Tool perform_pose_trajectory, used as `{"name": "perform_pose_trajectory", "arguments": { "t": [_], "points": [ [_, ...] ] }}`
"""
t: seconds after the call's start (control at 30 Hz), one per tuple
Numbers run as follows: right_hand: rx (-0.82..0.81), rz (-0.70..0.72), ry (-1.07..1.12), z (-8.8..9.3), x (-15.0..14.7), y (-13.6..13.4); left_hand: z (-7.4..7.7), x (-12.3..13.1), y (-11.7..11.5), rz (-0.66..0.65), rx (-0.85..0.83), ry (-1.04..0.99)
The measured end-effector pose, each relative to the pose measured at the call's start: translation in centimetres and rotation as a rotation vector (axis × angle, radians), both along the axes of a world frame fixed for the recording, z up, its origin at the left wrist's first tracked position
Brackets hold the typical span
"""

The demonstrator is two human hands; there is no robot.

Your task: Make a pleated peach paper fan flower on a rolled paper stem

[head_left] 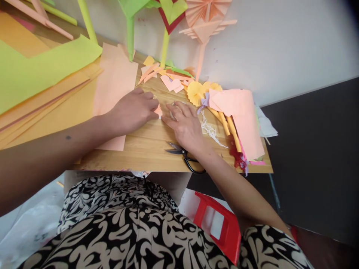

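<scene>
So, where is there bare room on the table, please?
The widest bare patch lies at the front of the table, between the peach sheet and the scissors. A smaller one lies between the right forearm and the red tangle. The middle is taken by the left hand and right hand; stacked sheets crowd the left, paper scraps the back.

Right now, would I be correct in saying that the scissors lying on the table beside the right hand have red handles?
Not quite: the head view shows that the scissors on the table beside the right hand have black handles.
</scene>
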State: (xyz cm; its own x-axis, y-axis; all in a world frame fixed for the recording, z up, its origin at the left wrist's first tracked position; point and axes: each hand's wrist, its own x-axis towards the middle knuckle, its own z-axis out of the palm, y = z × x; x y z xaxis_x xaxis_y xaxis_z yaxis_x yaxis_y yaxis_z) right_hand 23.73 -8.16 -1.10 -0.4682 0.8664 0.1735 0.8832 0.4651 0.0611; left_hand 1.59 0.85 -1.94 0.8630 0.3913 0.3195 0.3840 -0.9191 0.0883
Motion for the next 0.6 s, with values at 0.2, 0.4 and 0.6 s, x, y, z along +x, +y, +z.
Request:
{"name": "perform_pose_trajectory", "arguments": {
  "t": [0.2, 0.4, 0.6],
  "points": [
    [0.057, -0.045, 0.192, 2.1, 3.2, 0.0, 0.7, 0.0, -0.6, 0.042, 0.031, 0.063],
    [0.216, -0.221, 0.509, 1.7, 6.1, -2.7, 1.4, -0.7, -0.7, 0.271, -0.107, -0.116],
    [0.101, -0.272, 0.346, 0.3, 4.4, -4.2, 3.2, -1.3, -1.0, 0.472, -0.224, -0.137]
  ]
}}
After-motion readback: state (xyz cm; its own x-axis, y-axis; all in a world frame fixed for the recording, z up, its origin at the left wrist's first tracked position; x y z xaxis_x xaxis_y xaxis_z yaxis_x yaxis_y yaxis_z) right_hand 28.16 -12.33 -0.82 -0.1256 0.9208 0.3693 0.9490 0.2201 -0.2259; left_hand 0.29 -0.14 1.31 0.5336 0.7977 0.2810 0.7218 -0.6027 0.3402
